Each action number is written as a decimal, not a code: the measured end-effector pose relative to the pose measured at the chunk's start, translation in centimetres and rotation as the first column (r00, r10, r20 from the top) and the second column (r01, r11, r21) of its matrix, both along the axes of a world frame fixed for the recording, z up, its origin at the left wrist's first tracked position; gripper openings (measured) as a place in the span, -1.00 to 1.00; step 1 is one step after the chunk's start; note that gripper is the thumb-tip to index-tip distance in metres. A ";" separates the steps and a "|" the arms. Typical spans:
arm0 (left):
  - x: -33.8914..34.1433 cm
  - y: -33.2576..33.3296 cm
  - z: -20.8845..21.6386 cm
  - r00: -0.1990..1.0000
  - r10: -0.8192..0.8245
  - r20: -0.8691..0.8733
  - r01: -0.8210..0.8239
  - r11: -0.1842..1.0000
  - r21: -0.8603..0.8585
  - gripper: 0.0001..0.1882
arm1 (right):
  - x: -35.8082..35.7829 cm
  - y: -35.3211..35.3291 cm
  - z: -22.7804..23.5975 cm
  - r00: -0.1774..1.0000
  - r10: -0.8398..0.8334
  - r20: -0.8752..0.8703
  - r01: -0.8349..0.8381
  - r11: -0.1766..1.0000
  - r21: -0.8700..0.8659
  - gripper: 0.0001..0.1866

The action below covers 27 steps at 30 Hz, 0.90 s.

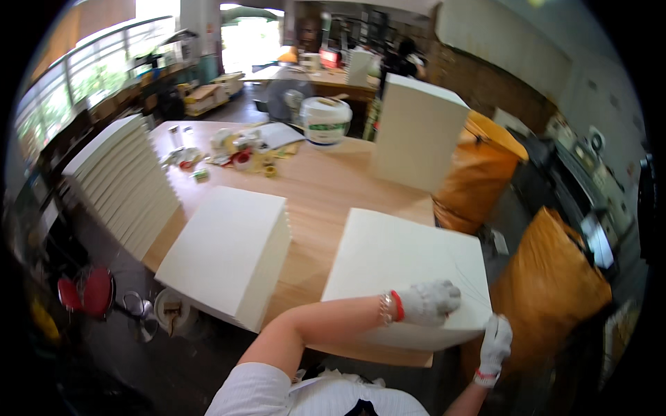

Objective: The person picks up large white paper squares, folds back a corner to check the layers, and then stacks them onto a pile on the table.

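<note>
The left hand [429, 303], in a white glove, is laid on the top of a white paper stack [395, 256] at the lower right of centre. Its fingers are bent toward the surface, and whether anything is pinched beneath them cannot be told. The right hand [495, 344], also gloved, is held at the near right corner of the same stack; its fingers are bunched there, but whether the edge is gripped cannot be told. A bracelet [386, 310] and a red band [397, 306] are worn on the left wrist. Near the stack's right edge, thin dark lines [470, 274] are seen on its top.

The stack is borne by a wooden table [326, 197]. Left of centre, a second stack [223, 236] is set down, and at the frame's left a tall layered pile [125, 191] is stood. Toward the upper right, an upright block [420, 132] is placed near the table's edge. A white bucket [325, 125] and rolls of tape [241, 161] are found toward the top.

At the right, two orange sacks [548, 284] are stood beside the table. At the lower left, a red seat [97, 291] is seen.
</note>
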<state>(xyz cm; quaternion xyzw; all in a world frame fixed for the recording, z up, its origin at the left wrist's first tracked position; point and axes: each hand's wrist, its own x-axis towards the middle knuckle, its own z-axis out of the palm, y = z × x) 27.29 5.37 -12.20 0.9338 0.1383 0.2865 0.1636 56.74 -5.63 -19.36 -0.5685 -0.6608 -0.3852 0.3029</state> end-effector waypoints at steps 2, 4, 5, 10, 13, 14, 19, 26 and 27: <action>-1.0 0.4 -0.9 0.996 -0.024 0.087 0.021 0.999 0.031 -0.86 | -2.9 1.1 2.8 0.823 0.174 -0.540 -0.277 0.954 -0.115 -0.72; -1.4 0.4 -0.1 0.999 -0.035 0.009 0.036 0.996 -0.086 -0.87 | -6.3 3.3 5.9 0.861 0.435 -0.263 -0.415 0.900 0.130 -0.72; -1.8 0.3 0.3 0.999 -0.036 -0.023 0.034 0.996 -0.087 -0.87 | -8.6 4.2 8.1 0.848 0.492 -0.194 -0.452 0.865 0.220 -0.77; -1.3 0.0 1.8 0.994 -0.110 0.014 0.111 0.986 -0.126 -0.91 | -9.1 3.5 11.8 0.844 0.343 -0.413 -0.422 0.899 -0.114 -0.78; -1.1 -1.0 3.4 0.997 -0.071 -0.027 0.061 0.958 -0.279 -0.93 | -8.8 3.3 11.5 0.883 0.331 -0.333 -0.382 0.918 -0.101 -0.87; -1.2 -1.0 3.2 0.998 -0.052 -0.045 0.035 0.944 -0.327 -0.92 | -8.3 3.7 10.6 0.899 0.331 -0.287 -0.365 0.928 -0.075 -0.87; -1.9 0.2 3.5 0.997 -0.065 -0.040 0.040 0.893 -0.449 -0.86 | -8.1 4.4 8.6 0.908 0.310 -0.282 -0.308 0.950 0.056 -0.76; -1.9 -0.1 3.8 0.996 -0.037 -0.080 -0.007 0.874 -0.486 -0.67 | -7.9 4.5 8.5 0.893 0.313 -0.323 -0.319 0.947 0.037 -0.76; -1.9 0.2 3.4 0.997 -0.045 -0.064 0.006 0.863 -0.506 -0.66 | -7.9 4.4 8.7 0.893 0.316 -0.322 -0.323 0.946 0.033 -0.76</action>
